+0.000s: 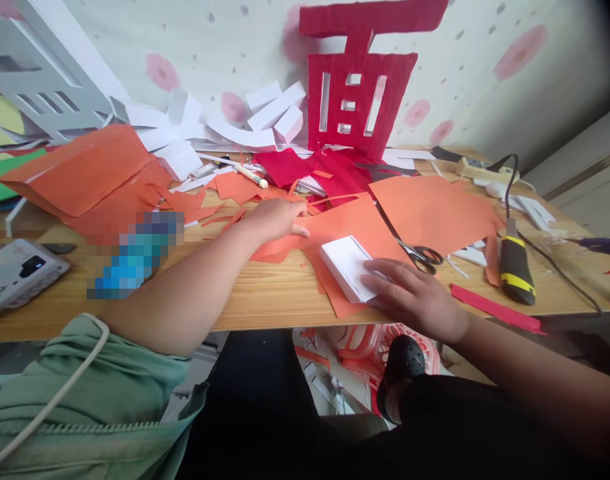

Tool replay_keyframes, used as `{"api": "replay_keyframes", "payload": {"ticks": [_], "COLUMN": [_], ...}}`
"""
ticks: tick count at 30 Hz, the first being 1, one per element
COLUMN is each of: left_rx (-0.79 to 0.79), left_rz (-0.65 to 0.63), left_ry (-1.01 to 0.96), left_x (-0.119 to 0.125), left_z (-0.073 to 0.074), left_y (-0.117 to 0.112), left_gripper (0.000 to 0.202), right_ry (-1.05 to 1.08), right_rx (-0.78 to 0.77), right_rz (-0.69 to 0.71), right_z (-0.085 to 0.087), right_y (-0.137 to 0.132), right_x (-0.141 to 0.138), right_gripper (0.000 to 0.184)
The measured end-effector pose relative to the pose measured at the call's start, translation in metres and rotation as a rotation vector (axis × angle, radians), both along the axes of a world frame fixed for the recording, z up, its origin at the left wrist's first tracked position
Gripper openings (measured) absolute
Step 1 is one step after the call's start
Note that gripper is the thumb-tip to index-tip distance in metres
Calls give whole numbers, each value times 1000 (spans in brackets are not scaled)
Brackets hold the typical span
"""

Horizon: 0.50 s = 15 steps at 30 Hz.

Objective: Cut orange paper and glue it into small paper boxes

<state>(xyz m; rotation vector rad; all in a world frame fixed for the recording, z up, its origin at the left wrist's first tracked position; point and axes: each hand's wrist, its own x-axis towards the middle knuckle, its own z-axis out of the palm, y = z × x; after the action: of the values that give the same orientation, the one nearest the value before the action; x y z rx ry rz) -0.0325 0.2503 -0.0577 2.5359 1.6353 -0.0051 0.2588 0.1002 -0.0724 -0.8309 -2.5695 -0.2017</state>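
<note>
My right hand (419, 297) holds a small white box-shaped block (345, 264) by its right side, fingers over its top. The block lies on a sheet of orange paper (329, 291) at the table's front edge. My left hand (276, 220) rests on orange paper to the left of the block, thumb and forefinger apart; its other fingers are partly hidden. Black-handled scissors (421, 257) lie just beyond my right hand, their blades along a second orange sheet (435, 210).
A red cut-out character (359, 100) leans on the wall. White pieces (279, 113), a folded orange sheet (95, 173) and scraps crowd the back. At right are a black-yellow corded tool (517, 270), a red strip (495, 309) and a power strip (485, 171).
</note>
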Motion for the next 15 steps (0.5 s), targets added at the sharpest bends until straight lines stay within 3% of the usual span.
{"api": "replay_keyframes", "payload": {"ticks": [7,10,15], "left_rx": [219,96,-95], "left_rz": [-161,-220,-410], "left_ry": [-29,-124,-197], "left_x": [10,17,22], "left_z": [10,12,6], "left_y": [-15,-25,-31], "left_gripper": [40,21,27], "right_ry": [39,51,102], "right_rx": [-46,-23,-1], "right_rz": [6,29,64], "right_z": [0,3,6], "right_y": [-4,-4,-6], "right_x": [5,1,-7], "right_gripper": [43,39,32]}}
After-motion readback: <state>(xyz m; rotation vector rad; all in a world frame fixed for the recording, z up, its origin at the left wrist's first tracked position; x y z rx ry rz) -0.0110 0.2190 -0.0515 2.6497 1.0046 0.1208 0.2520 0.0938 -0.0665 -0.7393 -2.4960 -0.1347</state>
